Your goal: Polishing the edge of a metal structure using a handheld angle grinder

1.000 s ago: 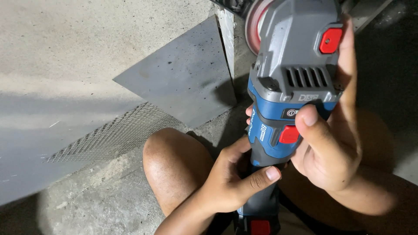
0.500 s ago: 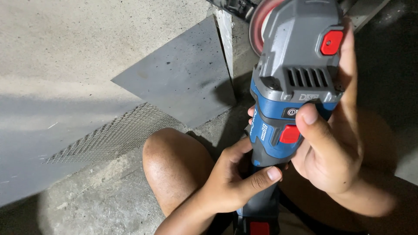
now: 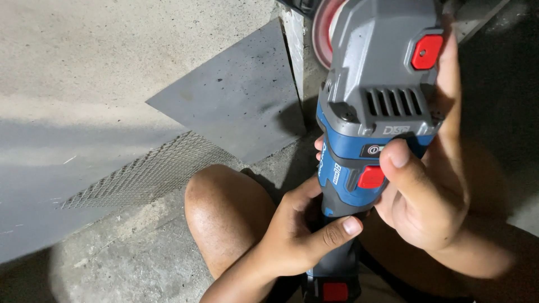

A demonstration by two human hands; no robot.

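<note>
A cordless angle grinder (image 3: 375,101), blue body with a grey head and red buttons, is held upright in front of me. Its reddish disc (image 3: 325,25) shows at the top, above the edge of a metal sheet. My left hand (image 3: 300,230) wraps the grinder's narrow grip from the left, thumb lying across the front. My right hand (image 3: 432,191) clasps the body from the right, its thumb resting beside the red slide switch (image 3: 371,177) and its fingers reaching up along the head. A red battery latch (image 3: 335,292) peeks out at the bottom.
A flat grey metal sheet (image 3: 236,101) lies on the concrete floor (image 3: 112,50), with a piece of expanded metal mesh (image 3: 149,174) beside it. My bare knee (image 3: 224,213) is just below the sheet. A narrow metal strip (image 3: 293,45) stands by the disc.
The grinder and both hands have shifted slightly; the grip is the same.
</note>
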